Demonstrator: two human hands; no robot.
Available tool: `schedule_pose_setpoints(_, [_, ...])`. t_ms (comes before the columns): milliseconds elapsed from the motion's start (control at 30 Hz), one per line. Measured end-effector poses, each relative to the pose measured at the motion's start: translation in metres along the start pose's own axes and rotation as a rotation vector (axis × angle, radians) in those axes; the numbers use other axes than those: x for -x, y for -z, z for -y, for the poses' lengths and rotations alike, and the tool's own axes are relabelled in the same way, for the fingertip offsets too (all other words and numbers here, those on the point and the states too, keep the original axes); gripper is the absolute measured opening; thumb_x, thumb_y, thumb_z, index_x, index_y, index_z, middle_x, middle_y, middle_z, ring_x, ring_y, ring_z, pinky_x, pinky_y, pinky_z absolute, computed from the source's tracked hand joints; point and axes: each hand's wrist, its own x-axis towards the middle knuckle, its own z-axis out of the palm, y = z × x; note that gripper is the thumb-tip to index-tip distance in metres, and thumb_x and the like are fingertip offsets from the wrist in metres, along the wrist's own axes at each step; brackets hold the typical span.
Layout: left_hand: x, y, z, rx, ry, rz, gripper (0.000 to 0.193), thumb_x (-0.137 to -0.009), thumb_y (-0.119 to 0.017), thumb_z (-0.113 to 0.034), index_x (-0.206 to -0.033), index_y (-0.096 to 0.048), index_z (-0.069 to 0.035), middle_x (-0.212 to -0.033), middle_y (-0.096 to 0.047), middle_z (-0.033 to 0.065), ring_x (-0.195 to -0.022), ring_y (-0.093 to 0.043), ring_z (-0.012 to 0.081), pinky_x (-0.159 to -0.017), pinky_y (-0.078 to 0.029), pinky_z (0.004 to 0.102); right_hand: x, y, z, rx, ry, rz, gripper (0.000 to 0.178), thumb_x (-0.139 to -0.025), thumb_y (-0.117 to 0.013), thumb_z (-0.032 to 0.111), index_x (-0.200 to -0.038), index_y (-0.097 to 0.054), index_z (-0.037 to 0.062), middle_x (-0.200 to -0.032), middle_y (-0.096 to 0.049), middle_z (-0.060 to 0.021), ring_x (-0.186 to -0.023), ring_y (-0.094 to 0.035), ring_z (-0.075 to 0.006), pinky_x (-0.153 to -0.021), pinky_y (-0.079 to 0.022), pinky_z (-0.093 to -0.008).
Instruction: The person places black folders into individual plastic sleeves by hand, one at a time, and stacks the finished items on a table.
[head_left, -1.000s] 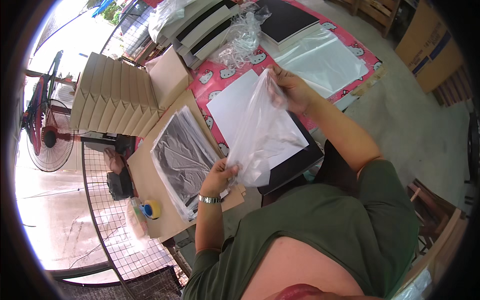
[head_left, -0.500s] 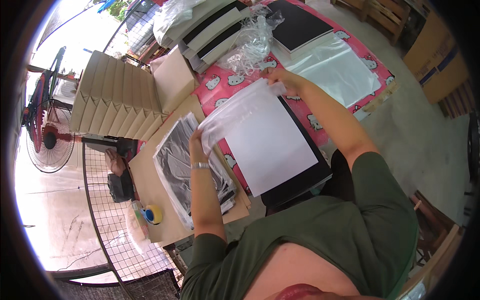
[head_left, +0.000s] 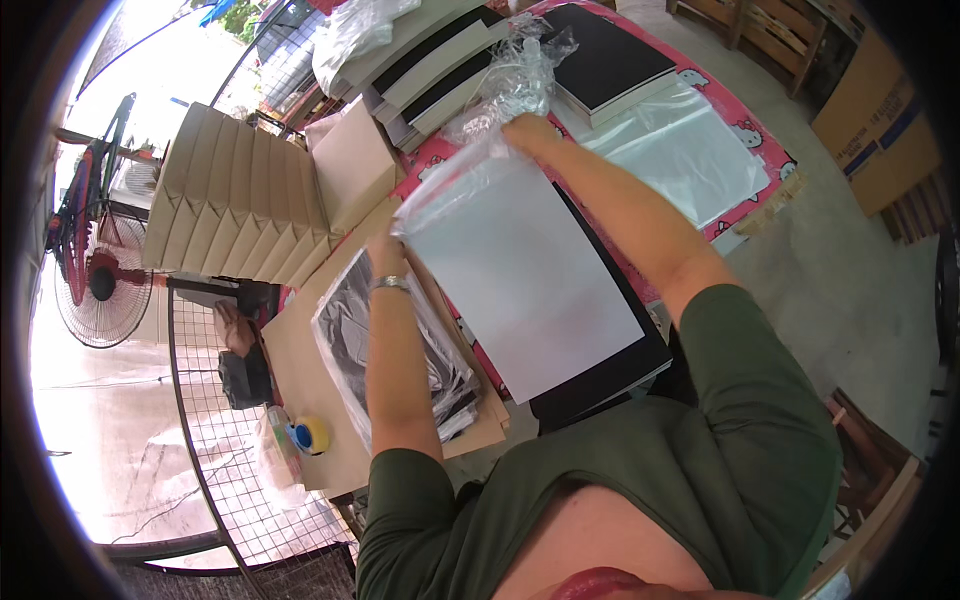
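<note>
A clear plastic sleeve point(head_left: 465, 175) stretches between my two hands at the far end of a white sheet point(head_left: 530, 290). My left hand point(head_left: 386, 250) is closed on the sleeve's left corner. At its far right corner, my right hand point(head_left: 530, 135) grips the plastic with bent fingers. The white sheet looks hazy, and I cannot tell how far the plastic covers it. Under it lies a stack of black sheets point(head_left: 600, 375), showing along the right and near edges. Left of this, beneath my left forearm, is a pile of plastic-wrapped black sheets point(head_left: 350, 325).
Brown wrapped packs point(head_left: 235, 200) stand at the left. Black-and-white stacks point(head_left: 440, 75) and crumpled plastic point(head_left: 515, 90) lie at the back. Clear sleeves point(head_left: 690, 150) and a black stack point(head_left: 605, 60) sit back right. A tape roll point(head_left: 312, 435) and a fan point(head_left: 105, 275) are left.
Both hands have moved slightly away from me and leftward, drawing the plastic toward the far end. The bunched plastic is now stretched flatter, and the white sheet looks greyer.
</note>
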Motion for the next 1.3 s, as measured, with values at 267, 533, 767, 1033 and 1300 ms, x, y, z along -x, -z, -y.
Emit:
schedule_pose_setpoints(267, [0.153,0.085,-0.214,1.010,0.319,0.780,0.021,-0.089,-0.041,-0.022,-0.089,-0.055,-0.006,-0.082,-0.060,0.0061,-0.068,-0.057,0.0172,-0.056,-0.048,0.0315,0.179,0.197,0.075,-0.902,0.224,0.564,0.028,-0.080,-0.049,0.009,-0.106,-0.049,-0.0011,-0.091,-0.058,-0.0087,-0.080,-0.061,-0.0115,-0.065,-0.052,-0.0234])
schedule_pose_setpoints(533, [0.310,0.121,-0.179,0.419,0.395,0.493,0.020,-0.080,-0.053,-0.013,-0.094,-0.055,0.001,-0.080,-0.060,0.0080,-0.068,-0.058,0.0131,-0.063,-0.047,0.0221,0.317,0.177,0.003,-1.058,0.002,0.664,0.032,-0.076,-0.064,0.008,-0.104,-0.051,-0.0002,-0.087,-0.057,-0.0032,-0.078,-0.059,-0.0089,-0.067,-0.049,-0.0218])
schedule_pose_setpoints(767, [0.342,0.046,-0.071,0.693,1.149,0.631,0.019,-0.086,-0.049,-0.019,-0.090,-0.058,-0.004,-0.081,-0.062,0.0055,-0.070,-0.058,0.0142,-0.066,-0.047,0.0250,0.315,0.100,-0.147,-1.075,-0.439,0.503,0.028,-0.076,-0.063,0.003,-0.102,-0.053,0.0039,-0.082,-0.056,-0.0012,-0.073,-0.058,-0.0108,-0.066,-0.048,-0.0243])
schedule_pose_setpoints(1033, [0.356,0.028,0.095,0.877,0.911,0.292,0.038,-0.088,-0.051,-0.036,-0.107,-0.056,-0.003,-0.100,-0.060,0.0066,-0.088,-0.057,0.0189,-0.080,-0.045,0.0329,0.305,0.104,-0.177,-0.696,-0.283,0.337,0.018,-0.083,-0.060,0.014,-0.099,-0.057,0.0074,-0.084,-0.057,-0.0008,-0.072,-0.055,-0.0089,-0.068,-0.046,-0.0245])
schedule_pose_setpoints(1300, [0.348,0.047,0.100,0.390,0.528,0.420,0.035,-0.090,-0.053,-0.027,-0.116,-0.051,-0.003,-0.103,-0.056,0.0032,-0.093,-0.052,0.0104,-0.081,-0.041,0.0238,0.324,0.074,-0.129,-0.323,-0.174,0.565,0.019,-0.083,-0.060,0.024,-0.093,-0.057,0.0080,-0.080,-0.056,-0.0007,-0.065,-0.050,-0.0094,-0.057,-0.040,-0.0238])
